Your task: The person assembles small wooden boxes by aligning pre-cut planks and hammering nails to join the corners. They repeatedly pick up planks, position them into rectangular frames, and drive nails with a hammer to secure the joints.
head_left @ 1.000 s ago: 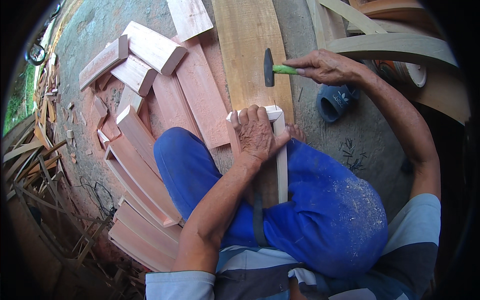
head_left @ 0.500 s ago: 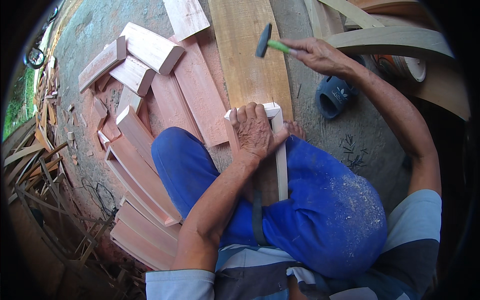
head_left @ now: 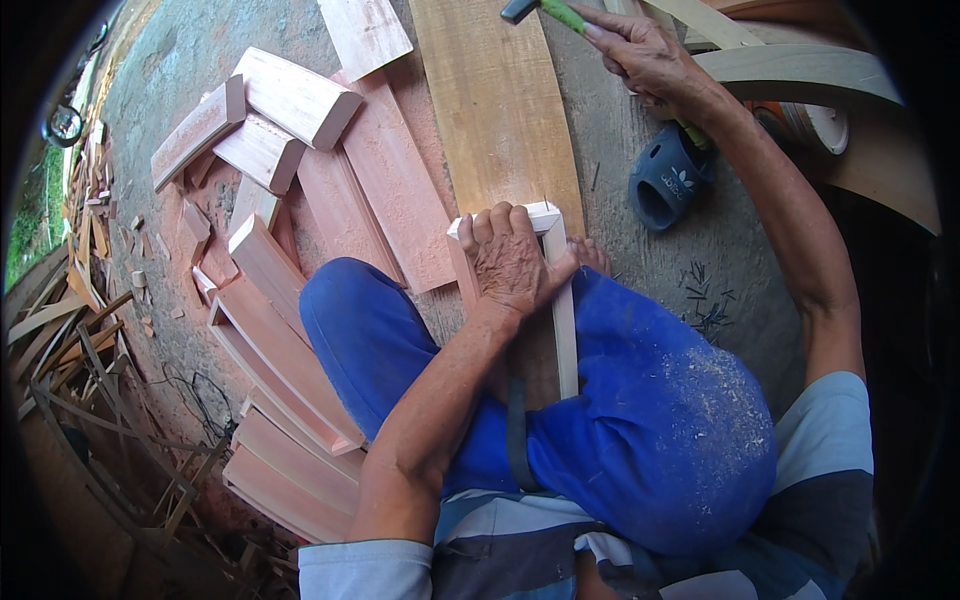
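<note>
A narrow wooden frame (head_left: 562,320) lies on the long brown plank (head_left: 490,110) between the person's legs, its mitred far end raised over the wood — the plank presumably serves as a firm bed. At that end's right corner a thin nail (head_left: 546,198) stands upright, its shank mostly proud of the joint.

The left hand (head_left: 503,262) clasps the frame, fingers hooked over the end piece and thumb reaching to the right rail, most likely to stop the corner shifting; the fingertips sit just left of the nail. The right rail runs along the thigh of the blue trousers (head_left: 670,440), which perhaps steadies it too.

The right hand (head_left: 655,60) is wrapped around the green handle of a hammer (head_left: 563,14), held up well apart from the frame (the head is partly cut off by the upper edge).

Loose nails (head_left: 708,298) are scattered on the concrete floor (head_left: 620,130) to the right, seemingly for easy reach — near a dark blue clog (head_left: 663,185). Pinkish boards (head_left: 395,190) and bevelled blocks (head_left: 300,95) lie leftward.
</note>
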Motion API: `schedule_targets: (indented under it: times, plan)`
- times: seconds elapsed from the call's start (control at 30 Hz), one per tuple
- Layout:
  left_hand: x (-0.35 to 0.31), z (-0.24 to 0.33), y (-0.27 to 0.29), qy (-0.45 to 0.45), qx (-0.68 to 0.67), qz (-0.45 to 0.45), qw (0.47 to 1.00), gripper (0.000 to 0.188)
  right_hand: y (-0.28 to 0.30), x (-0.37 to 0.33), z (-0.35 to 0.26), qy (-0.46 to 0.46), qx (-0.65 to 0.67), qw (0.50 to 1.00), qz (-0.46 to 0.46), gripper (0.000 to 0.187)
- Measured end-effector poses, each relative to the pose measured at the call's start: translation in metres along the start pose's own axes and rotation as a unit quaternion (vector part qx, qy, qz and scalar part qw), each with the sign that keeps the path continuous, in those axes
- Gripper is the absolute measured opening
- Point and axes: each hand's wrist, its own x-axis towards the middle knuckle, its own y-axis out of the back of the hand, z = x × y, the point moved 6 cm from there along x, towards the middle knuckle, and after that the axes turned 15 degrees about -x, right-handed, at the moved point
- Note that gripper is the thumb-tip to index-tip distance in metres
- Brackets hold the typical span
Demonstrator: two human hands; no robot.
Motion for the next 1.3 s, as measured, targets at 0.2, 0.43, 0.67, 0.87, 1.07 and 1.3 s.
schedule_targets:
  times: [0.2, 0.43, 0.67, 0.87, 1.07, 1.3]
  plan:
    - [0.000, -0.002, -0.002, -0.012, -0.002, -0.001, 1.000, 0.087, -0.011, 0.006, 0.003, 0.083, -0.050, 0.992, -0.078, 0.041]
    - [0.004, 0.006, -0.003, -0.013, -0.003, -0.024, 1.000, 0.086, -0.027, -0.005, 0.002, 0.282, -0.240, 0.918, 0.142, 0.041]
    - [0.002, 0.007, -0.002, -0.015, -0.001, -0.010, 1.000, 0.084, -0.009, -0.022, 0.015, -0.007, -0.025, 0.983, 0.183, 0.042]
    - [-0.001, 0.002, 0.004, -0.011, -0.013, 0.007, 1.000, 0.080, -0.012, -0.020, 0.000, -0.016, -0.025, 0.998, -0.062, 0.043]
    - [0.000, 0.001, 0.000, -0.013, -0.018, -0.009, 1.000, 0.081, -0.022, -0.017, -0.005, 0.049, -0.128, 0.985, -0.101, 0.041]
    - [0.002, 0.002, -0.003, -0.022, -0.010, -0.002, 1.000, 0.085, -0.059, -0.022, 0.026, 0.150, -0.201, 0.960, -0.125, 0.040]
